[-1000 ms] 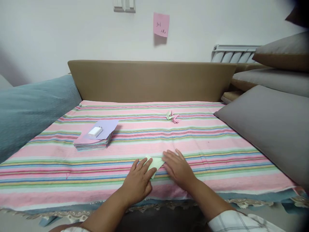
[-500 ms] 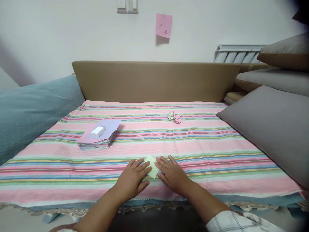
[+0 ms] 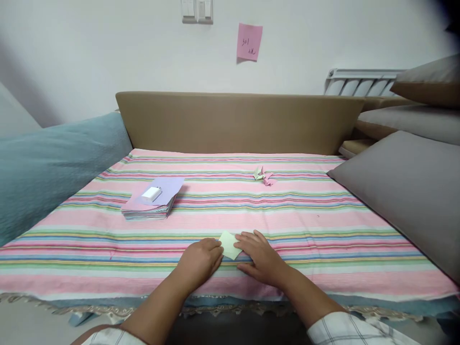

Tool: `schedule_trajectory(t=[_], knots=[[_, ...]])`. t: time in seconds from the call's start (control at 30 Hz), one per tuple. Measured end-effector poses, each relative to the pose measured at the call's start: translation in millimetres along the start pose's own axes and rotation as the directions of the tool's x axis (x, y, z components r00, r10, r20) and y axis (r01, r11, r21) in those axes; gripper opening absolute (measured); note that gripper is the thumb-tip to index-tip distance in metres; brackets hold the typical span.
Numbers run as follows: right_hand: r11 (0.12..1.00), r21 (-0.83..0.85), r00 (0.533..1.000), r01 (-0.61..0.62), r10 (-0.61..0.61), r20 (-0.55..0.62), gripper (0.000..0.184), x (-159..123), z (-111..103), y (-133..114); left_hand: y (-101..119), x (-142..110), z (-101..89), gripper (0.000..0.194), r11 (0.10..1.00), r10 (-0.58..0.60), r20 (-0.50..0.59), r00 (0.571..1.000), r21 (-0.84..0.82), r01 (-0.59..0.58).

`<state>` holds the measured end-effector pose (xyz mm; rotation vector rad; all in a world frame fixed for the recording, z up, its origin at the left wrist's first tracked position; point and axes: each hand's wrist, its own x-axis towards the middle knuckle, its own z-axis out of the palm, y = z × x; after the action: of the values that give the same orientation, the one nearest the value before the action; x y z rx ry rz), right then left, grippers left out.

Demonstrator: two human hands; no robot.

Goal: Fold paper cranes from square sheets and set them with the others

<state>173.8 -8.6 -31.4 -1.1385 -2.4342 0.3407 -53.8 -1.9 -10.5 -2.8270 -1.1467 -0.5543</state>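
A small light-green folded paper (image 3: 230, 246) lies on the striped cloth near the front edge, its corners pointing left and right. My left hand (image 3: 203, 261) has its fingers curled and drawn together at the paper's left corner; the fingertips are partly hidden behind the hand. On the other side, my right hand (image 3: 261, 256) rests with fingers stretched out, their tips lying on the paper's right corner and the thumb apart below.
A stack of coloured paper (image 3: 147, 211) topped by a white charger plug (image 3: 151, 193) stands to the left. Farther back lie green and pink origami pieces (image 3: 264, 176). Grey cushions (image 3: 402, 182) border the right, a blue padded armrest (image 3: 64, 167) the left, a brown backrest (image 3: 237, 122) the rear.
My left hand has gone from spread fingers to curled ones at the paper's left corner. My right hand stays on the right corner, thumb farther from the paper. The view has shifted slightly.
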Motion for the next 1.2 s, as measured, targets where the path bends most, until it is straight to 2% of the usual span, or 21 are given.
schedule_trajectory(t=[0.07, 0.13, 0.23, 0.3, 0.37, 0.4, 0.43, 0.47, 0.53, 0.6, 0.67, 0.7, 0.77, 0.83, 0.9, 0.97, 1.03, 1.1, 1.2], knots=[[0.999, 0.047, 0.999, -0.004, 0.006, -0.046, 0.04, 2.3, -0.5, -0.1, 2.2, 1.4, -4.3, 0.024, 0.997, -0.057, -0.025, 0.998, -0.044, 0.056], [0.994, 0.1, 0.993, -0.037, 0.048, -0.111, 0.028, 6.6, -2.9, -1.8, 5.0, 4.6, -10.0, 0.026, 0.981, -0.16, -0.027, 0.987, -0.112, 0.156], [0.969, 0.23, 0.98, -0.093, 0.131, -0.152, 0.021, 15.1, -11.6, -5.8, 8.0, 11.2, -16.1, 0.028, 0.894, -0.336, -0.024, 0.941, -0.321, 0.312], [0.907, 0.386, 0.968, -0.167, 0.224, -0.108, 0.022, 20.4, -17.9, -7.1, 7.4, 14.6, -16.1, 0.028, 0.779, -0.435, 0.003, 0.9, -0.501, 0.378], [0.804, 0.535, 0.945, -0.259, 0.325, -0.031, 0.026, 24.4, -21.5, -5.8, 4.8, 16.1, -13.5, 0.031, 0.693, -0.503, 0.016, 0.864, -0.589, 0.414], [0.77, 0.565, 0.937, -0.296, 0.348, 0.015, 0.026, 25.9, -22.1, -4.4, 3.4, 16.2, -11.8, 0.033, 0.698, -0.521, -0.007, 0.854, -0.579, 0.421], [0.751, 0.572, 0.929, -0.329, 0.368, 0.052, 0.024, 27.1, -21.8, -2.7, 2.5, 15.8, -10.3, 0.035, 0.74, -0.523, -0.064, 0.85, -0.529, 0.416], [0.752, 0.555, 0.922, -0.356, 0.381, 0.075, 0.023, 28.2, -21.1, -1.1, 2.2, 15.2, -8.9, 0.036, 0.805, -0.489, -0.127, 0.863, -0.446, 0.391], [0.786, 0.487, 0.916, -0.381, 0.392, 0.085, 0.021, 30.1, -18.8, 1.2, 4.7, 13.6, -6.0, 0.035, 0.929, -0.332, -0.189, 0.924, -0.238, 0.285], [0.829, 0.412, 0.92, -0.378, 0.386, 0.068, 0.022, 31.9, -16.7, 1.7, 10.6, 11.9, -1.5, 0.032, 0.988, -0.13, -0.09, 0.987, -0.09, 0.122], [0.858, 0.341, 0.918, -0.385, 0.394, 0.045, 0.027, 33.4, -15.2, 1.6, 17.5, 10.0, 5.6, 0.039, 0.999, -0.029, 0.03, 0.999, -0.013, 0.03], [0.864, 0.304, 0.911, -0.402, 0.412, 0.033, 0.03, 33.7, -14.8, 2.0, 20.3, 8.9, 9.8, 0.05, 1.0, -0.005, 0.08, 0.997, 0.015, 0.003], [0.868, 0.223, 0.89, -0.444, 0.456, -0.003, 0.037, 33.3, -15.1, 4.3, 23.5, 6.8, 17.8, 0.066, 0.999, 0.016, 0.14, 0.99, 0.048, -0.023], [0.876, 0.138, 0.879, -0.461, 0.473, -0.066, 0.037, 31.0, -16.7, 8.5, 24.0, 5.3, 23.1, 0.07, 0.997, 0.016, 0.168, 0.986, 0.066, -0.027], [0.899, 0.061, 0.884, -0.433, 0.437, -0.167, 0.03, 27.0, -18.1, 12.3, 23.3, 5.1, 24.6, 0.069, 0.997, 0.007, 0.177, 0.984, 0.07, -0.02], [0.935, 0.005, 0.906, -0.354, 0.344, -0.245, 0.027, 22.3, -17.2, 13.2, 23.0, 6.1, 22.9, 0.067, 0.998, -0.005, 0.178, 0.984, 0.062, -0.006], [0.974, -0.028, 0.945, -0.227, 0.213, -0.25, 0.027, 17.8, -12.8, 10.2, 23.4, 7.9, 19.9, 0.065, 0.999, -0.015, 0.178, 0.984, 0.042, 0.008], [0.992, -0.058, 0.974, -0.11, 0.096, -0.205, 0.028, 14.0, -6.2, 4.7, 23.8, 10.0, 16.7, 0.065, 1.0, -0.023, 0.178, 0.984, 0.016, 0.02], [0.988, -0.113, 0.984, -0.108, 0.09, -0.157, 0.032, 9.6, 1.8, -2.7, 24.0, 13.7, 12.7, 0.066, 0.999, -0.03, 0.183, 0.983, -0.014, 0.033]])
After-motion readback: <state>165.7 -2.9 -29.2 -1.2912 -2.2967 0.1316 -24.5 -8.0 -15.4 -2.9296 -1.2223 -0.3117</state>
